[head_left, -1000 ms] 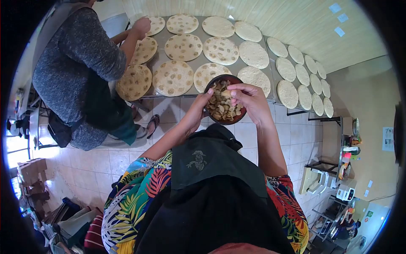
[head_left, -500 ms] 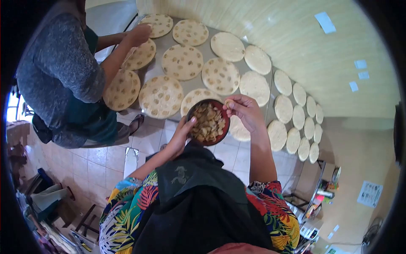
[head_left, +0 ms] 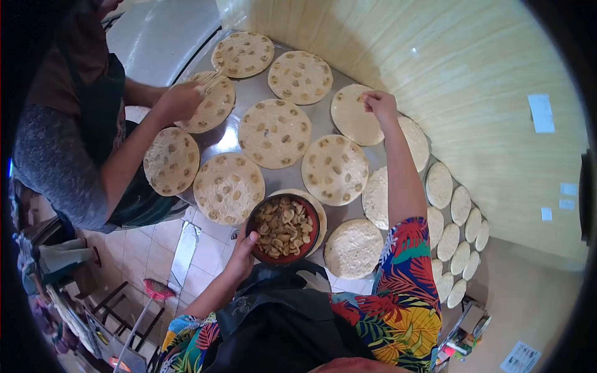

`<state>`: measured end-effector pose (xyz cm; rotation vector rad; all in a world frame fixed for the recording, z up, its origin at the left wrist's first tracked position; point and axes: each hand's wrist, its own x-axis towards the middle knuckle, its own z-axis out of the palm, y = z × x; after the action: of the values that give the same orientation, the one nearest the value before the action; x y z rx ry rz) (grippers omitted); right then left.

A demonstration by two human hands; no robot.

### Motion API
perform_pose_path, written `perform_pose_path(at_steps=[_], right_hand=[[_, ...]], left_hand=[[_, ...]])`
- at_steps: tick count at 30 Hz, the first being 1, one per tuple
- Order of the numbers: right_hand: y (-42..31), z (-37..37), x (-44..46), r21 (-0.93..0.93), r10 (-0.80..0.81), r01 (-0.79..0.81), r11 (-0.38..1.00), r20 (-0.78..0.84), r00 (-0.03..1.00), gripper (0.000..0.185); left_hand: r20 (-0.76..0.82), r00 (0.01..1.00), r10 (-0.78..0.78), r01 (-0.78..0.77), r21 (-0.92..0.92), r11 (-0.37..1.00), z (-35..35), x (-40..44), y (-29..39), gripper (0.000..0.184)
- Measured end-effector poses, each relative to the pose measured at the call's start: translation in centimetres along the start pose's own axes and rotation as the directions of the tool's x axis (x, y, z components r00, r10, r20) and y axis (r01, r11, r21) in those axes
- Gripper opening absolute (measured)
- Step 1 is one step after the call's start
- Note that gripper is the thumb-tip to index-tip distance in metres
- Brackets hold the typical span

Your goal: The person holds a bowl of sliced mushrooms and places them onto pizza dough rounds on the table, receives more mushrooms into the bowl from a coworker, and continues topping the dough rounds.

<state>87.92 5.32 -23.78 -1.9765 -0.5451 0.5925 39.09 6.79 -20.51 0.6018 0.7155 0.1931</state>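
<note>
My left hand grips the rim of a dark bowl with a red inside, its thumb over the edge. Sliced mushrooms fill much of the bowl. At arm's length, my right hand is over a round flat dough base, fingers pinched. A small brownish mushroom slice shows at the fingertips. Mushroom slices dot the neighbouring dough round and the one to the left. Behind the bowl, another dough round is partly hidden.
At left, a co-worker's hand holds pale strands above a mushroom-dotted dough round. The rounds lie on a metal table against a pale wall. More plain rounds stretch to the right. A long-handled red dustpan or broom stands lower left.
My right hand has moved from beside the bowl, up and right, to the far dough round. The bowl in my left hand sits lower and further left in view, which has shifted.
</note>
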Motion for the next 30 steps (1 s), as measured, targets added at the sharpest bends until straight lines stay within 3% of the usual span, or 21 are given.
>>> perform_pose_path(at_steps=[4,7,9,10,12,19,22,24,25,27,30], right_hand=[[2.2,1.7,5.8,-0.090,0.014,-0.019,0.996,-0.056,0.998,0.012],[4.8,2.6,8.8,-0.258,-0.016,-0.013,0.966,-0.108,0.994,0.009],[6.8,2.9,10.5,-0.494,-0.096,0.035,0.869,-0.100,0.990,0.010],[6.4,3.2,10.2,-0.495,-0.094,0.035,0.868,-0.096,0.991,0.010],[4.8,3.9,8.7,-0.620,-0.265,0.139,0.773,-0.116,0.957,0.011],[5.2,3.0,8.8,-0.691,-0.340,0.160,0.705,-0.132,0.931,0.016],[5.6,1.3,9.9,-0.631,-0.294,0.106,0.768,-0.201,0.934,0.018],[5.2,0.3,10.0,-0.300,0.008,-0.068,0.951,-0.196,0.981,0.020],[4.8,0.2,9.7,-0.300,0.008,-0.069,0.951,-0.200,0.980,0.020],[4.2,0.4,9.1,-0.577,-0.228,0.071,0.813,-0.203,0.952,0.017],[4.0,0.8,9.1,-0.589,-0.265,0.110,0.800,-0.184,0.946,0.015]], left_hand=[[-0.085,0.996,-0.020,0.015,-0.048,0.999,0.0,0.0,0.1,0.088],[-0.088,0.996,-0.013,0.008,-0.060,0.998,-0.4,0.1,0.2,0.088],[-0.095,0.995,-0.017,0.010,-0.071,0.997,-0.2,0.3,0.6,0.088],[-0.098,0.995,-0.022,0.014,-0.079,0.997,-0.1,0.4,0.8,0.088],[-0.110,0.994,-0.013,0.004,-0.086,0.996,-0.9,0.9,0.1,0.088],[-0.094,0.995,-0.035,0.020,-0.151,0.988,-0.8,1.8,0.0,0.085],[-0.104,0.994,-0.032,0.018,-0.133,0.991,-0.9,2.1,0.0,0.085],[-0.106,0.994,-0.036,0.023,-0.121,0.992,-0.7,2.2,0.4,0.085],[-0.105,0.994,-0.037,0.026,-0.108,0.994,-0.7,2.4,0.5,0.086],[-0.104,0.994,-0.030,0.020,-0.096,0.995,-0.9,2.7,0.3,0.086],[-0.115,0.993,-0.034,0.024,-0.090,0.996,-0.4,2.7,0.5,0.087]])
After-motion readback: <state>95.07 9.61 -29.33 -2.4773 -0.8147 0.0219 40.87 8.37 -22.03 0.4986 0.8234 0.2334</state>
